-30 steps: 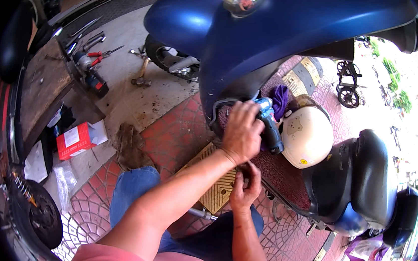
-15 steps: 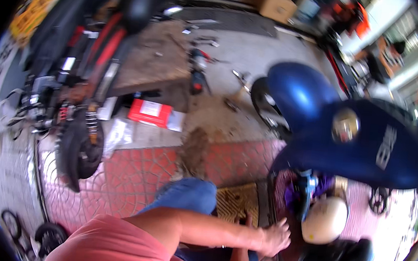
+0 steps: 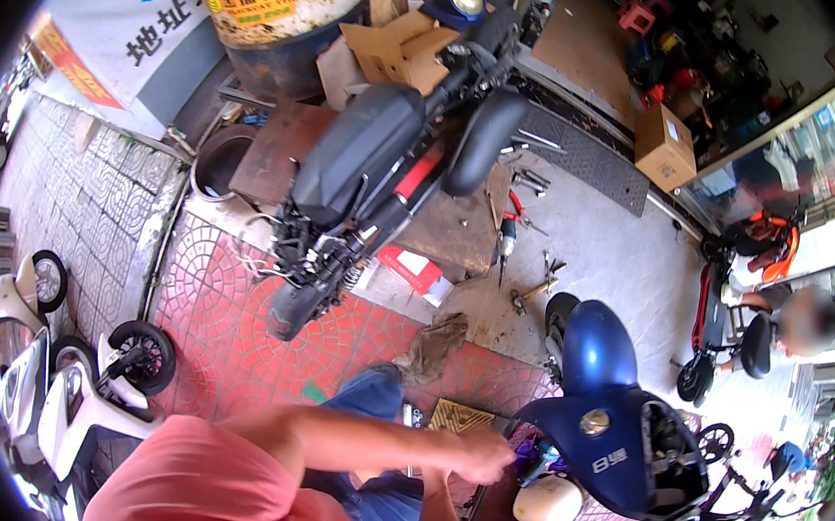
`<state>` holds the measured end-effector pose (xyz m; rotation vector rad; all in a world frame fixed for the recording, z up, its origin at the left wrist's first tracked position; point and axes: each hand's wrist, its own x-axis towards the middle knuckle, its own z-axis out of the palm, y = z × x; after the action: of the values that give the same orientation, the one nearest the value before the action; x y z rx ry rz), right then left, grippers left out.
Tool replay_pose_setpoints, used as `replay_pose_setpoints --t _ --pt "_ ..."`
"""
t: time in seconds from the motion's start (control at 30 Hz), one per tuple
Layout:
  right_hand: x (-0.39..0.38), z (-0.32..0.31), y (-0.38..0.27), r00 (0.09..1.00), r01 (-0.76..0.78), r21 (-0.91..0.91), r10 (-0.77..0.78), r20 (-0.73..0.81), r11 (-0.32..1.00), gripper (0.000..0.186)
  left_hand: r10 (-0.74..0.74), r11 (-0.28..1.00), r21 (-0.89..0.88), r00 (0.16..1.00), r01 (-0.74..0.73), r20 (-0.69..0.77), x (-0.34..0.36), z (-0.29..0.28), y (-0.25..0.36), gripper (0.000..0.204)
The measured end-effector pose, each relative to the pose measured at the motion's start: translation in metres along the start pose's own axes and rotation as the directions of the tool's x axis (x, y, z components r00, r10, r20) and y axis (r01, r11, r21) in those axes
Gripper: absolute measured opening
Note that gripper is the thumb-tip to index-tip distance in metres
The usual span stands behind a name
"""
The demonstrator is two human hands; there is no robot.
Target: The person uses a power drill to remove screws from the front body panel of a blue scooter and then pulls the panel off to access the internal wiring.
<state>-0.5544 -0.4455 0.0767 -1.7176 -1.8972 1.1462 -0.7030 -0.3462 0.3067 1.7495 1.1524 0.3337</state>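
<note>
My left arm reaches across to the right, and my left hand [image 3: 484, 455] is curled in at its end, smeared by motion. Whatever its fingers may hold is hidden. Beneath the left forearm is my right hand [image 3: 435, 474], mostly covered, so its fingers do not show. Both hands are beside a yellow-brown ridged mat [image 3: 459, 415]. Just right of the left hand lies a cream rounded shell [image 3: 547, 504], with purple and light-blue pieces near it. Beyond stands a dark blue scooter body [image 3: 563, 420] with a round lamp [image 3: 594, 421] and an open cavity on its right side.
A black two-wheeler [image 3: 356, 164] leans over a worn board [image 3: 430, 237]. A drill [image 3: 508, 239] and several tools lie on the concrete. Nearer are a crumpled rag [image 3: 432, 347] and a red box [image 3: 409, 268]. White scooters [image 3: 71, 418] stand left; a person [image 3: 768, 299] is at right.
The head view has turned, so the scene sits differently in the picture. My left hand's fingers, spread half a second ago, are now curled in. The right hand has become more hidden.
</note>
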Motion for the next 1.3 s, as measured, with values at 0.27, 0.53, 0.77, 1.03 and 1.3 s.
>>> replay_pose_setpoints --t 0.27,0.53,0.77,1.03,1.3 --pt "-0.036 -0.132 -0.138 0.981 -0.171 0.003 0.17 0.09 0.985 0.039 -0.644 0.725 0.176 0.747 0.665 -0.166 -0.234 -0.153 -0.097 0.031" --pt "-0.042 -0.222 -0.167 0.968 -0.167 0.146 0.191 -0.162 0.975 0.042 -0.988 -0.003 -0.905 -0.139 0.425 -0.062 -0.44 -0.057 -0.226 0.025" --pt "-0.014 -0.229 -0.191 0.892 -0.26 0.563 0.418 -0.171 0.784 0.034 -0.916 -0.363 -0.762 -0.355 0.537 0.187 -0.424 -0.003 -0.141 0.016" --pt "0.156 -0.274 -0.248 0.926 -0.191 0.587 0.343 -0.159 0.787 0.032 -0.969 0.007 -0.564 0.146 0.826 0.201 -0.294 -0.176 -0.149 0.011" --pt "0.325 -0.373 -0.259 0.832 -0.293 0.408 0.441 -0.336 0.865 0.037 -0.863 0.421 -0.854 0.425 0.307 -0.273 -0.137 -0.439 -0.035 0.011"
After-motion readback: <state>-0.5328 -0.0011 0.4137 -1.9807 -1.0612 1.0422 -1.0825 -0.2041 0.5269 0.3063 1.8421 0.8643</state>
